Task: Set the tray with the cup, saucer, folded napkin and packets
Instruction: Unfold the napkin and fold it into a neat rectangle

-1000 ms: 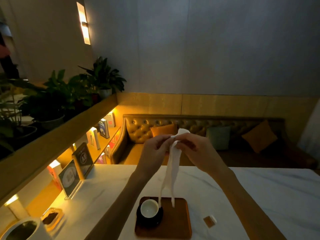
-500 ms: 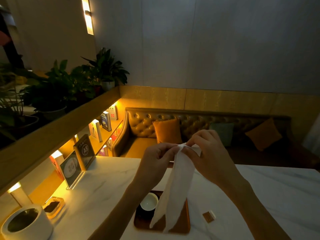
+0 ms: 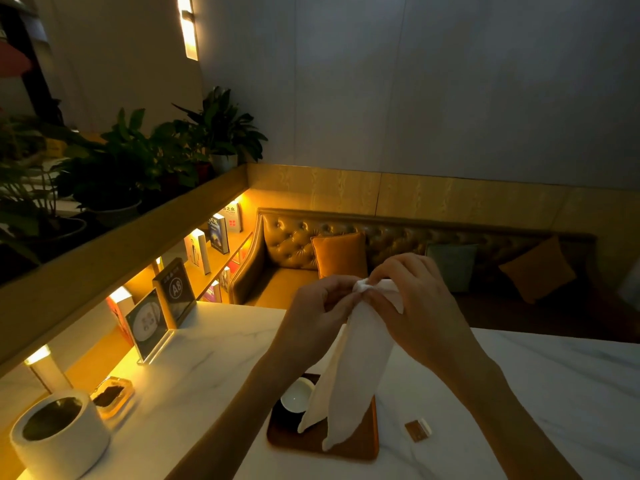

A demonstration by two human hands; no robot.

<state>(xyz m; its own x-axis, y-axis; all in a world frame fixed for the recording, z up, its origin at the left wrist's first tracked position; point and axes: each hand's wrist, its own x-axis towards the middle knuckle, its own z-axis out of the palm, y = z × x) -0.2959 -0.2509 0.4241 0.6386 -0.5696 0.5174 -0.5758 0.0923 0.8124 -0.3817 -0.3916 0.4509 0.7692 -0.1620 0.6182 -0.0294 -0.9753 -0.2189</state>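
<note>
Both hands hold a white napkin (image 3: pixel 353 372) up in the air by its top edge, pinched together. My left hand (image 3: pixel 317 311) grips it from the left, my right hand (image 3: pixel 415 306) from the right. The napkin hangs down loose and covers part of the wooden tray (image 3: pixel 360 445) on the white marble table (image 3: pixel 214 368). On the tray's left part a white cup (image 3: pixel 296 396) stands on a dark saucer (image 3: pixel 282 419). A small brown and white packet (image 3: pixel 418 430) lies on the table just right of the tray.
At the table's left edge stand a white cylindrical holder (image 3: pixel 59 434), a small glass dish (image 3: pixel 112 396), and two upright sign stands (image 3: pixel 149 323), one marked A8 (image 3: pixel 176 287). Beyond the table is a leather sofa (image 3: pixel 287 251) with cushions.
The napkin has opened from a narrow twisted strip into a wider hanging sheet. My hands have shifted a little right and stay pinched at its top.
</note>
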